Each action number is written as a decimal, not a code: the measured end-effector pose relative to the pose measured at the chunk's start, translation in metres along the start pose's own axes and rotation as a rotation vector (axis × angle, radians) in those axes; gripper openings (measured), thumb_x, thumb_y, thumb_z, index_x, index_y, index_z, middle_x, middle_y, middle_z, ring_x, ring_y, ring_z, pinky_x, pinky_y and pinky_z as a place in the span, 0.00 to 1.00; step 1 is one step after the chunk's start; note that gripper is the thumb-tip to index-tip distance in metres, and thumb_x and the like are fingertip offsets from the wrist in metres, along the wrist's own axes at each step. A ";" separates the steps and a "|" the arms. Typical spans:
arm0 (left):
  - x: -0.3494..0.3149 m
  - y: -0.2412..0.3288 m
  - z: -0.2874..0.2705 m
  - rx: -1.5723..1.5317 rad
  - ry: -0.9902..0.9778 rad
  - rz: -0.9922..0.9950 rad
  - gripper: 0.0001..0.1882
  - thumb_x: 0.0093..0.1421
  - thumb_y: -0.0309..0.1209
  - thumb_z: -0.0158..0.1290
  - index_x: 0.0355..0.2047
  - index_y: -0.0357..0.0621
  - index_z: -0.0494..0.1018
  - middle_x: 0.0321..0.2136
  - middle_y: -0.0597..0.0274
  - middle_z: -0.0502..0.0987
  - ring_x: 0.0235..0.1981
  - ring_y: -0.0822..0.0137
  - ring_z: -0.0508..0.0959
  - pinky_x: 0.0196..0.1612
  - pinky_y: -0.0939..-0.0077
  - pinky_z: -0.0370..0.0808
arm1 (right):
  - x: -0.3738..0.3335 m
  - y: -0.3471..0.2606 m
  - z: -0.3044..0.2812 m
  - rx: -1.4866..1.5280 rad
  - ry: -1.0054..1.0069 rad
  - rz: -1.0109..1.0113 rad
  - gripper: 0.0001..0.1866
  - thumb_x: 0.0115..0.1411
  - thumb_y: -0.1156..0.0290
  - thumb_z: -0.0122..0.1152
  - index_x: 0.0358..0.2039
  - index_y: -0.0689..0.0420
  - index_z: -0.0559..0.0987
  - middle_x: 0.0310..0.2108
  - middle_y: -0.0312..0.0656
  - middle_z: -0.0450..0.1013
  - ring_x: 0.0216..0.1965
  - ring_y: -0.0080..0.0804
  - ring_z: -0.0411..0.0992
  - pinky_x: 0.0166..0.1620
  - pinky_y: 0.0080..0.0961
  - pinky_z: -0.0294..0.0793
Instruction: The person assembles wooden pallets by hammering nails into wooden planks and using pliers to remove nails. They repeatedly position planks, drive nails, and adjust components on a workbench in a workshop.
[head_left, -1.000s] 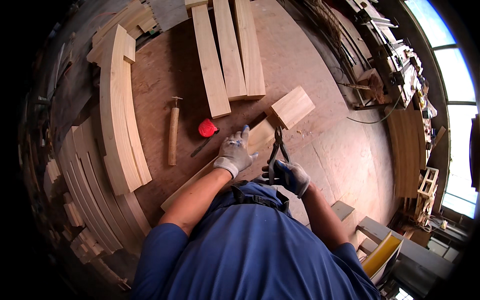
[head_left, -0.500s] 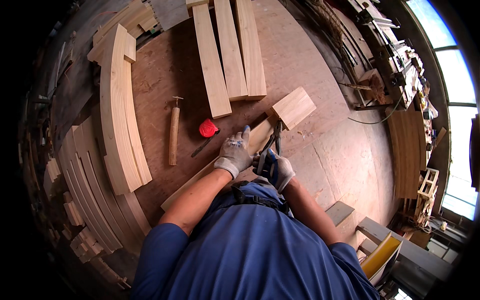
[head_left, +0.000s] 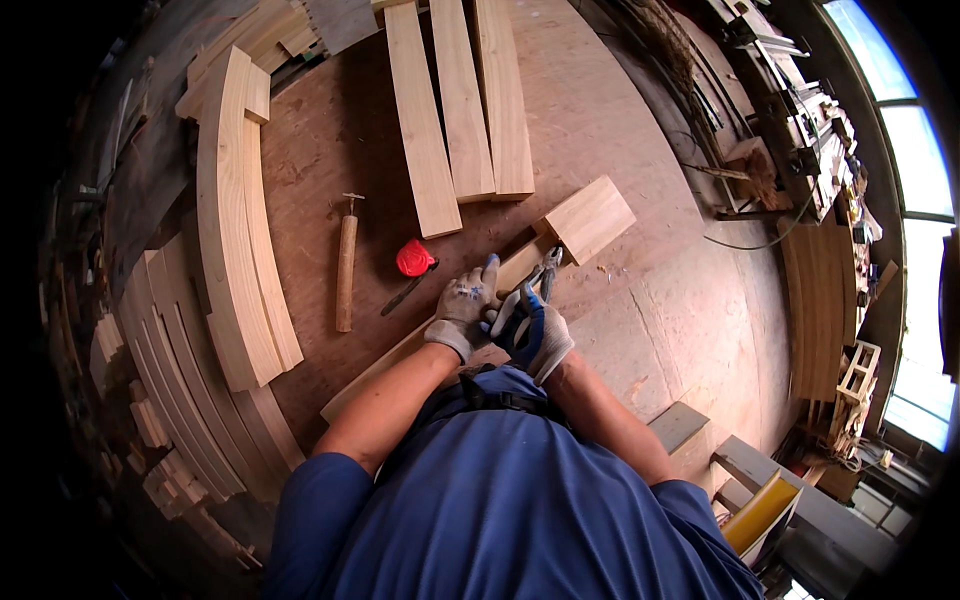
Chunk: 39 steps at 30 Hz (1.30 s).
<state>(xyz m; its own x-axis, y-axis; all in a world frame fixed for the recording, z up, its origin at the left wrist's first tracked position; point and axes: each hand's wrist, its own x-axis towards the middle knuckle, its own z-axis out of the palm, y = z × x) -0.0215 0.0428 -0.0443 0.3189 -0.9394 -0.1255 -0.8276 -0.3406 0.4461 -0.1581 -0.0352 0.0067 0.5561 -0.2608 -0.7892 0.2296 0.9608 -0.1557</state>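
A long wooden board (head_left: 517, 267) lies slantwise in front of me, with a wider wooden block (head_left: 592, 218) at its far right end. My left hand (head_left: 467, 303), in a grey work glove with blue fingertips, is closed over the board, and its lower fingers are partly hidden. My right hand (head_left: 535, 338), gloved in the same way, is wrapped round dark-handled pliers (head_left: 549, 270). The jaws of the pliers are at the board just beside the block; whether they grip anything is too small to tell.
Left of my hands lie a red tape measure (head_left: 412, 258) and a wooden-handled hammer (head_left: 347, 265) on the worktable (head_left: 640, 290). Several long planks (head_left: 425, 120) lie at the back. Curved timbers (head_left: 235, 210) line the left side. A grey-topped block (head_left: 680, 427) is at the right.
My right hand has shifted slightly left, and the pliers have tilted to the right, their jaws still close to the block. The left hand stays almost where it was.
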 end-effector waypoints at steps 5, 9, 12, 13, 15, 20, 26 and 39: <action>0.003 -0.012 0.025 0.112 -0.032 -0.016 0.49 0.60 0.44 0.65 0.76 0.39 0.59 0.54 0.49 0.80 0.53 0.52 0.83 0.56 0.59 0.80 | -0.006 -0.008 -0.018 -0.069 -0.047 0.070 0.27 0.79 0.47 0.51 0.53 0.62 0.78 0.41 0.47 0.79 0.40 0.47 0.78 0.49 0.48 0.80; 0.001 0.006 -0.006 0.046 -0.084 -0.052 0.54 0.56 0.47 0.69 0.77 0.40 0.58 0.57 0.48 0.78 0.58 0.50 0.81 0.62 0.56 0.77 | -0.028 -0.019 0.002 -0.087 0.076 0.072 0.25 0.79 0.46 0.51 0.48 0.59 0.79 0.36 0.46 0.80 0.34 0.42 0.78 0.41 0.44 0.80; 0.002 0.020 -0.028 0.013 -0.166 -0.116 0.57 0.57 0.53 0.69 0.78 0.40 0.56 0.62 0.47 0.76 0.64 0.51 0.77 0.68 0.55 0.71 | -0.039 -0.040 -0.015 -0.180 0.074 0.191 0.27 0.79 0.46 0.49 0.49 0.61 0.78 0.35 0.45 0.78 0.32 0.39 0.75 0.38 0.39 0.78; 0.003 0.021 -0.029 0.013 -0.197 -0.137 0.58 0.57 0.56 0.69 0.78 0.39 0.55 0.64 0.47 0.74 0.66 0.52 0.75 0.70 0.55 0.69 | -0.046 -0.046 -0.016 -0.223 0.106 0.192 0.27 0.78 0.46 0.50 0.49 0.61 0.77 0.32 0.43 0.76 0.30 0.37 0.73 0.36 0.35 0.75; 0.002 0.022 -0.031 -0.002 -0.180 -0.135 0.57 0.58 0.55 0.69 0.78 0.40 0.55 0.65 0.44 0.74 0.66 0.49 0.75 0.70 0.54 0.70 | -0.054 -0.070 -0.024 -0.321 0.027 0.243 0.27 0.78 0.46 0.50 0.50 0.61 0.77 0.30 0.42 0.75 0.28 0.37 0.74 0.32 0.35 0.76; 0.001 0.020 -0.028 -0.020 -0.166 -0.133 0.57 0.58 0.54 0.69 0.78 0.40 0.55 0.66 0.43 0.74 0.67 0.48 0.75 0.70 0.53 0.69 | -0.060 -0.138 -0.048 -0.610 -0.070 0.408 0.26 0.78 0.48 0.52 0.45 0.62 0.81 0.30 0.43 0.80 0.25 0.35 0.78 0.29 0.33 0.78; 0.002 0.021 -0.031 -0.012 -0.180 -0.136 0.57 0.58 0.54 0.69 0.78 0.40 0.56 0.66 0.42 0.74 0.67 0.47 0.74 0.71 0.53 0.68 | -0.055 -0.208 -0.070 -0.808 -0.197 0.584 0.28 0.78 0.50 0.52 0.46 0.67 0.83 0.27 0.47 0.81 0.23 0.37 0.80 0.25 0.32 0.79; 0.001 0.025 -0.036 -0.017 -0.191 -0.140 0.56 0.58 0.54 0.67 0.78 0.39 0.56 0.66 0.40 0.74 0.66 0.45 0.76 0.71 0.53 0.69 | -0.058 -0.119 -0.134 -0.809 0.254 0.343 0.18 0.77 0.61 0.60 0.49 0.66 0.82 0.45 0.58 0.85 0.44 0.53 0.87 0.43 0.51 0.90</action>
<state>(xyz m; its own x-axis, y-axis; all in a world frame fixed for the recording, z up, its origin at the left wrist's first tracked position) -0.0254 0.0349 -0.0013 0.3353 -0.8738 -0.3522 -0.7730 -0.4688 0.4273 -0.3251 -0.1221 -0.0084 0.2762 -0.0116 -0.9610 -0.5990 0.7799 -0.1816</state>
